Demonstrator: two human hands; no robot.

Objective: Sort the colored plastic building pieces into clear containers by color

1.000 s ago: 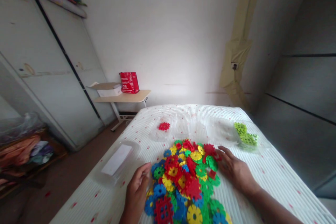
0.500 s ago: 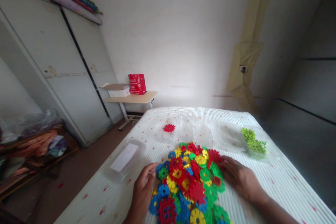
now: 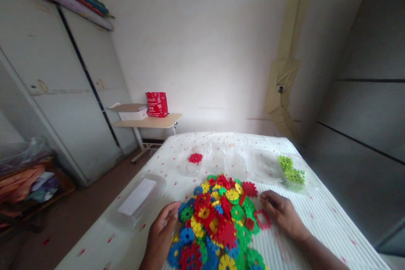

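Pieces (image 3: pixel 218 223) of coloured plastic lie heaped on the white cloth (image 3: pixel 329 236), between the two hands. The left hand (image 3: pixel 163 228) is at the heap's edge, fingers loosely curled; whether it pinches anything is hidden. The right hand (image 3: pixel 280 213) is at the opposite edge, fingers bent, with a red frame (image 3: pixel 263 219) at its inner side; I cannot tell if it grips that. The heap probably sits near the body so that both hands reach it. See-through trays (image 3: pixel 267 164) line the far side, perhaps to keep kinds apart: one has a red piece (image 3: pixel 195 158), another green pieces (image 3: pixel 291 171). A white card (image 3: pixel 137 197) lies in the tray at the left. The heap comes between the hands and the far trays. Past the cloth, a side table (image 3: pixel 167 121) bears a box (image 3: pixel 133 114) and a red bag (image 3: pixel 157 104).
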